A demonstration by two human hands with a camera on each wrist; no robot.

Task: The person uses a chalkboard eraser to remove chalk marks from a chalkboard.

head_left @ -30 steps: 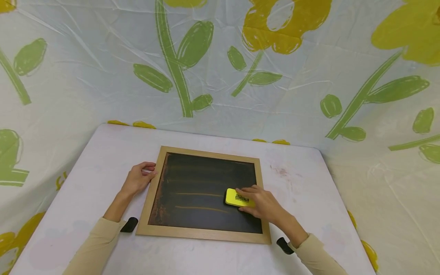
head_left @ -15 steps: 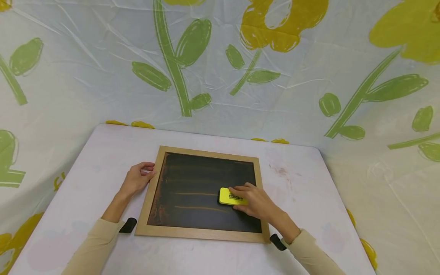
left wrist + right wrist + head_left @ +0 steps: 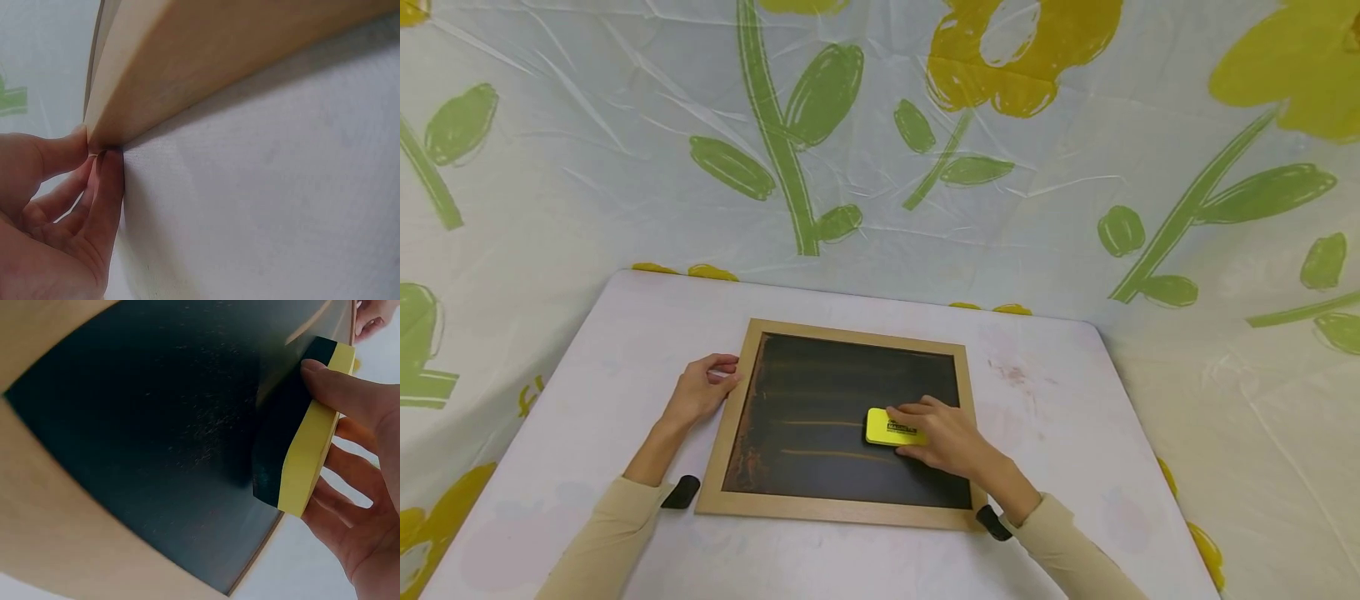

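A chalkboard (image 3: 820,392) with a pale wooden frame (image 3: 850,510) lies on the white table. Two orange-yellow chalk lines run across its dark surface, with fainter streaks above them. My right hand (image 3: 951,437) grips a yellow eraser (image 3: 887,427) by its long sides, thumb on one side and fingers on the other. In the right wrist view the eraser (image 3: 306,450) has its black felt side toward the board. At the board's left edge, my left hand (image 3: 698,389) pinches the frame; the left wrist view shows the thumb (image 3: 65,150) against its side and the fingertips low by the table.
Reddish smudges (image 3: 1015,373) mark the table (image 3: 1045,342) right of the board. A flower-printed cloth (image 3: 880,250) hangs behind and beside the table. Black bands (image 3: 682,492) sit at both wrists. Chalk dust (image 3: 209,425) speckles the board.
My right hand has slid the eraser leftward across the board, over the right ends of the chalk lines, which look shorter. The left hand stays at the frame.
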